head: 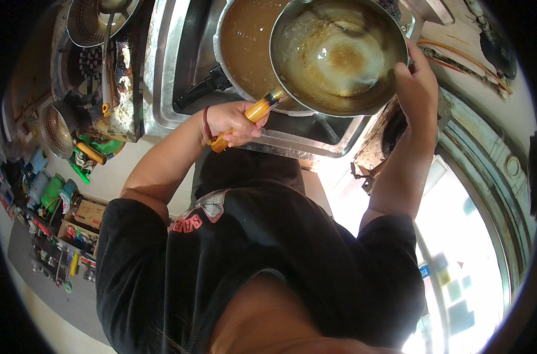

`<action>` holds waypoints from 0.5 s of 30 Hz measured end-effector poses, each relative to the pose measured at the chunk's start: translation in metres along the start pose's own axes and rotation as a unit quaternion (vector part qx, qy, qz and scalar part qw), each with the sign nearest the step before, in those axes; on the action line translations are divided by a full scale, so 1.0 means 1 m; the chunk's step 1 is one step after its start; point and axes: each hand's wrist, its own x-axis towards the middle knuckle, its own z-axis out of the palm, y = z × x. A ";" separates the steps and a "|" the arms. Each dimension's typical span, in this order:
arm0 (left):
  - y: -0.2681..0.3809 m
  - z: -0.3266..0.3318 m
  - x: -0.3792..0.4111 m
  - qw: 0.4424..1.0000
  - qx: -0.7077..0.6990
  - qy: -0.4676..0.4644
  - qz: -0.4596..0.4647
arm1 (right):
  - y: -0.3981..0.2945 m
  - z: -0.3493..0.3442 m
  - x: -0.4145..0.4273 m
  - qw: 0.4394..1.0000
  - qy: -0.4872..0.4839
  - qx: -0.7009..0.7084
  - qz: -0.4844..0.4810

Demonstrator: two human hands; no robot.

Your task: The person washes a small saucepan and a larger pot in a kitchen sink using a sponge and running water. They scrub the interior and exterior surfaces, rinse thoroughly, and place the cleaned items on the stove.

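Observation:
My left hand (237, 121) is closed around the yellowish wooden handle (259, 109) of a round metal pan (339, 57). My right hand (418, 84) grips the pan's rim on the opposite side, thumb over the inner edge. Brown stains and a wet shine mark the pan's inside; whether liquid stands in it I cannot tell. Partly under the pan, a large pot (255, 48) with a black handle (204, 87) holds cloudy brown liquid. That pot rests in a stainless steel sink (162, 66), and the pan hides its right part.
Left of the sink stands a rusty stove (126, 88) with a perforated metal strainer (80, 26) and a long-handled ladle (108, 66) on it. Another perforated pan (58, 130) sits at the stove's near left. Boxes of goods (89, 214) are farther left; cables (467, 62) run along the right.

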 end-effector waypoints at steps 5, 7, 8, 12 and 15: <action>0.012 -0.002 0.011 0.933 0.281 0.217 0.061 | -0.004 0.002 -0.004 0.981 0.076 -0.096 -0.152; 0.021 -0.006 0.022 0.693 0.555 0.421 0.187 | 0.000 0.004 -0.004 0.968 0.124 -0.100 -0.192; 0.026 -0.007 0.025 0.643 0.576 0.474 0.176 | 0.007 0.003 -0.001 0.967 0.140 -0.101 -0.190; 0.077 0.002 0.036 0.479 0.655 0.534 0.236 | -0.007 0.001 -0.006 0.967 0.221 -0.032 -0.125; 0.113 -0.003 0.054 0.379 0.686 0.525 0.331 | -0.011 -0.001 -0.003 0.955 0.253 0.048 -0.144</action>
